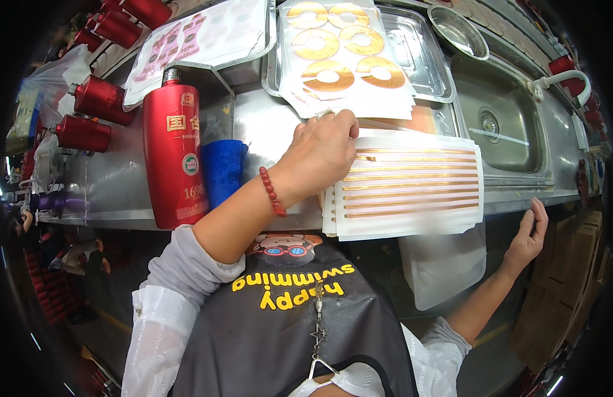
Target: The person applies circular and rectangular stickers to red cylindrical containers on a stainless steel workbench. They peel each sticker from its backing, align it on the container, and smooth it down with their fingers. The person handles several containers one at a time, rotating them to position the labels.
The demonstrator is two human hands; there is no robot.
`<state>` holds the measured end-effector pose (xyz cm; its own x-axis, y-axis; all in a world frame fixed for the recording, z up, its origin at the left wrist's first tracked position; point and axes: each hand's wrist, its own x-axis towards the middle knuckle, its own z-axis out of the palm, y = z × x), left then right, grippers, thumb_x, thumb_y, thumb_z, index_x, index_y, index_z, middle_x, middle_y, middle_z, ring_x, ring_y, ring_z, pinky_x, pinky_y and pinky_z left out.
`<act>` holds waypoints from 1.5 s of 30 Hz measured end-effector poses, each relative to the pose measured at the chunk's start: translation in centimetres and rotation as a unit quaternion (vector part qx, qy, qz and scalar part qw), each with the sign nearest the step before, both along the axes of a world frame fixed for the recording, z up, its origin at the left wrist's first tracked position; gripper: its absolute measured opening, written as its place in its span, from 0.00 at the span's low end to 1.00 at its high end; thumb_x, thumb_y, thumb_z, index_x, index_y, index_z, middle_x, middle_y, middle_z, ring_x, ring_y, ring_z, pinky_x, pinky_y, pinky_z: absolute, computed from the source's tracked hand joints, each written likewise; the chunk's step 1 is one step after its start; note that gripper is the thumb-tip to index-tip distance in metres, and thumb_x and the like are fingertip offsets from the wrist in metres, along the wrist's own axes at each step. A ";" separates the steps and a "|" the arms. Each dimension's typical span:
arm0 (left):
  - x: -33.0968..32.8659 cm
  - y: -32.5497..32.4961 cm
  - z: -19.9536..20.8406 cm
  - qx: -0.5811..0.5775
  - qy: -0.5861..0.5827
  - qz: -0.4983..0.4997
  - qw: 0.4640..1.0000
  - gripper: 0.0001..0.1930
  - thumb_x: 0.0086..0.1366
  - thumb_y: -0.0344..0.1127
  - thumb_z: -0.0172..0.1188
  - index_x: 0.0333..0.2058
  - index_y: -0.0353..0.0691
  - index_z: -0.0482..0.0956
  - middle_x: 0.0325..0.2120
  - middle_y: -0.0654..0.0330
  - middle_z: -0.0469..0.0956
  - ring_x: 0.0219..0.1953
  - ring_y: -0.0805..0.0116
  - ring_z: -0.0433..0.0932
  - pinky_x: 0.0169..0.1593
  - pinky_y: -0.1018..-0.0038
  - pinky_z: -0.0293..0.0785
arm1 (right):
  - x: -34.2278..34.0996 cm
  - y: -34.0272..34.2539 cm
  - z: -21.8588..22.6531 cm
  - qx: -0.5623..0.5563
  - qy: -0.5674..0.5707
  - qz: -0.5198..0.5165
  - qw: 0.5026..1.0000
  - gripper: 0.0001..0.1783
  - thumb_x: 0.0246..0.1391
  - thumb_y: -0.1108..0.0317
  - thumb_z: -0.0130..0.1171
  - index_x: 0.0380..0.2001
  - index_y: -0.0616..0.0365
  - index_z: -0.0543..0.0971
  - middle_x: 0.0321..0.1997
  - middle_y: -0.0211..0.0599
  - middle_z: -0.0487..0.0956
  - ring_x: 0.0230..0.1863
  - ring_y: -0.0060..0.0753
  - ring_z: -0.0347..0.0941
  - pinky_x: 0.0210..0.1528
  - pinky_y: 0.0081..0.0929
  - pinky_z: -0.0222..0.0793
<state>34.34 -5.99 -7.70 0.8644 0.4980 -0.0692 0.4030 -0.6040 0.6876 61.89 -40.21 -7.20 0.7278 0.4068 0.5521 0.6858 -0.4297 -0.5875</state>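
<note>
My left hand [323,149], with a red bead bracelet [272,192] at its wrist, reaches to the lower edge of a white sheet of gold ring stickers [327,76]. Its fingers are pinched together there, and what lies between them is hidden. Just to the right of that hand is a stack of white sheets with gold strip stickers [412,182]. Left of my forearm, a large red bottle [173,149] stands on the metal counter. My right hand [528,237] is in the air off the counter's front edge, its fingers apart and holding nothing.
Beside the bottle lies a blue cloth [223,169]. A sheet with pink stickers [187,40] rests on a tray at the back left, near several other red bottles [85,132]. On the right are a metal sink [541,152], a round metal bowl [457,30] and a white faucet [564,79].
</note>
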 end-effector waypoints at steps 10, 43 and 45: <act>-1.1 0.2 0.0 -0.116 -0.097 -0.012 0.988 0.16 0.61 0.23 0.47 0.48 0.32 0.68 0.42 0.43 0.77 0.48 0.47 0.76 0.54 0.62 0.71 | -11.6 20.5 1.6 -0.178 -0.035 0.422 0.888 0.21 0.45 0.80 0.64 0.47 0.65 0.78 0.49 0.46 0.77 0.52 0.51 0.70 0.54 0.39 0.69; -20.3 -1.2 4.0 0.315 -0.371 -0.021 0.874 0.24 0.58 0.37 0.63 0.54 0.39 0.74 0.47 0.53 0.78 0.51 0.52 0.73 0.51 0.59 0.71 | -18.4 20.2 7.1 -0.075 0.102 0.438 0.890 0.04 0.60 0.76 0.56 0.31 0.65 0.76 0.44 0.39 0.72 0.54 0.39 0.68 0.60 0.34 0.58; -24.1 -0.7 3.9 0.310 -0.260 0.133 0.905 0.31 0.57 0.42 0.67 0.59 0.40 0.71 0.54 0.47 0.73 0.57 0.48 0.68 0.60 0.55 0.63 | -21.5 21.6 7.1 -0.080 0.112 0.473 0.870 0.02 0.57 0.78 0.58 0.30 0.64 0.76 0.44 0.40 0.72 0.53 0.40 0.69 0.58 0.33 0.61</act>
